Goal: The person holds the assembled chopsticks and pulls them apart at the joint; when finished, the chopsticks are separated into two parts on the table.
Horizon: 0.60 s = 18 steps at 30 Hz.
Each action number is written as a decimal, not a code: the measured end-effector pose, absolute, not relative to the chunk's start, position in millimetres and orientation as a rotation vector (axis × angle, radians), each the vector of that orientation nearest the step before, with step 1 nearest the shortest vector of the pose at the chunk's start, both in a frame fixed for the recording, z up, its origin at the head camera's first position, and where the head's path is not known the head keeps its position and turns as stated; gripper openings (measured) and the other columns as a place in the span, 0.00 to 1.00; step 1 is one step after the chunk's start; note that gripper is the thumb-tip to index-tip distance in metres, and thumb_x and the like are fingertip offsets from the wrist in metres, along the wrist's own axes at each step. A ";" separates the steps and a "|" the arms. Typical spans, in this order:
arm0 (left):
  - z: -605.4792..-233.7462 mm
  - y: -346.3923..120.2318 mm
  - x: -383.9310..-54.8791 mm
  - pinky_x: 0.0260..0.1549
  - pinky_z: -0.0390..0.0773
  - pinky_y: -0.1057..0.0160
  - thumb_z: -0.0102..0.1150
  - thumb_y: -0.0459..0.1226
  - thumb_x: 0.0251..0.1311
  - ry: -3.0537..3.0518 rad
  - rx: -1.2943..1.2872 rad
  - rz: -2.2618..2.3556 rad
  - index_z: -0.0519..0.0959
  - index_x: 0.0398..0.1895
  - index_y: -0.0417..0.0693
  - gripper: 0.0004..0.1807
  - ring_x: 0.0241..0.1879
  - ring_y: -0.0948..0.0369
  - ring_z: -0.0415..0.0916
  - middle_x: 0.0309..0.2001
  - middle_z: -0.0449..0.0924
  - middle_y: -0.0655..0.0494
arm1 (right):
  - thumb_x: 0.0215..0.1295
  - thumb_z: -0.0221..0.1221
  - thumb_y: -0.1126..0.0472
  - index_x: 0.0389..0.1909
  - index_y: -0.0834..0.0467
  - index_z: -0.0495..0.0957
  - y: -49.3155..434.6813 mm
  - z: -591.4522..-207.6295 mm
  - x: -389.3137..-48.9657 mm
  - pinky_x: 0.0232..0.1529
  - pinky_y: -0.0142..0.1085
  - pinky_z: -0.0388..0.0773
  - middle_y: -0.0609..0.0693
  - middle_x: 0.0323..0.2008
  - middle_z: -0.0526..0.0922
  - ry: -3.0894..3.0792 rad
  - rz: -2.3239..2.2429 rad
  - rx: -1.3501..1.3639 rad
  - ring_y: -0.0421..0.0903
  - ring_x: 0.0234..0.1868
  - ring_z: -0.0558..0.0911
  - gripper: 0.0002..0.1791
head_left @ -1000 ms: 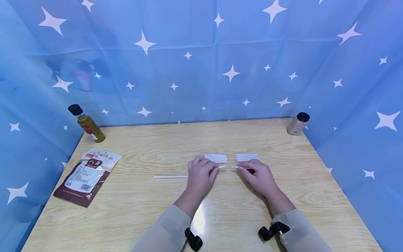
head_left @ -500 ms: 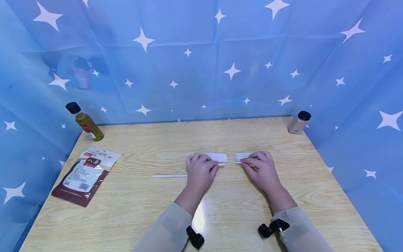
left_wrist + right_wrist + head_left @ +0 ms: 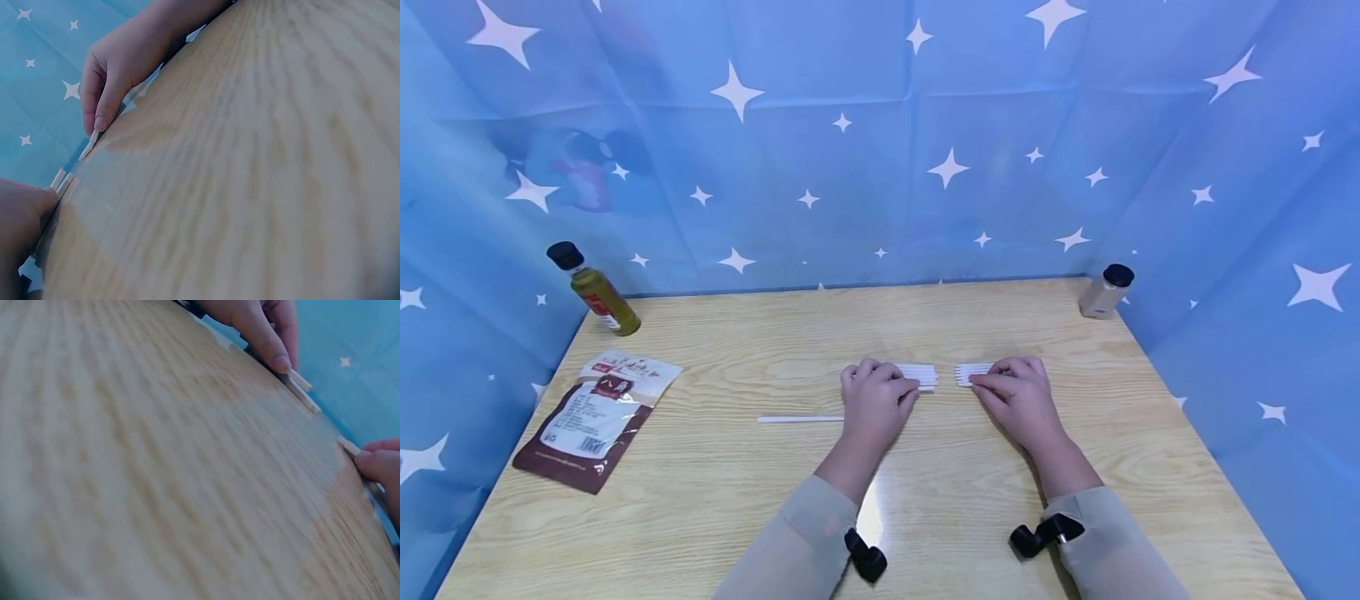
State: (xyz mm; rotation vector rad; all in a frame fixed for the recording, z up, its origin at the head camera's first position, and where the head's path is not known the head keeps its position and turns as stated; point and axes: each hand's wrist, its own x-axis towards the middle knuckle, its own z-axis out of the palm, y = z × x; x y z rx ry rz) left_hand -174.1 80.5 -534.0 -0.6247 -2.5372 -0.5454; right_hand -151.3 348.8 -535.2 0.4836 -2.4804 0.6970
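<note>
In the head view my left hand pinches a thin white stick at the near edge of a left row of white sticks. The left wrist view shows that stick's end projecting past the thumb, above another. My right hand pinches a white stick at the near edge of a right row of white sticks, whose right part it covers. A narrow gap separates both rows. One more long white stick lies left of my left hand, its right end hidden by that hand.
A brown and white packet lies at the table's left. Behind it stands an oil bottle, and a black-lidded jar is at the back right corner. A blue starry curtain encloses the wooden table.
Both hands have moved slightly away from me, bringing their sticks up against the near edges of the two rows. The head view has shifted a little.
</note>
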 end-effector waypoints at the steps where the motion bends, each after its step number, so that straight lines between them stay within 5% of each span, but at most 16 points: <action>1: -533.8 80.3 -174.2 0.55 0.70 0.45 0.74 0.49 0.65 -2.537 -0.622 -0.545 0.94 0.39 0.71 0.03 0.48 0.59 0.77 0.40 0.87 0.68 | 0.58 0.78 0.67 0.41 0.54 0.94 348.6 -535.2 -151.6 0.52 0.53 0.65 0.57 0.40 0.85 -2.478 0.695 0.486 0.60 0.46 0.74 0.10; 18: -537.7 79.9 -175.4 0.55 0.70 0.46 0.76 0.49 0.64 -2.507 -0.608 -0.584 0.94 0.39 0.65 0.04 0.48 0.58 0.77 0.41 0.87 0.66 | 0.58 0.78 0.69 0.40 0.55 0.94 345.0 -533.8 -150.5 0.52 0.52 0.64 0.57 0.39 0.85 -2.481 0.711 0.453 0.59 0.46 0.74 0.11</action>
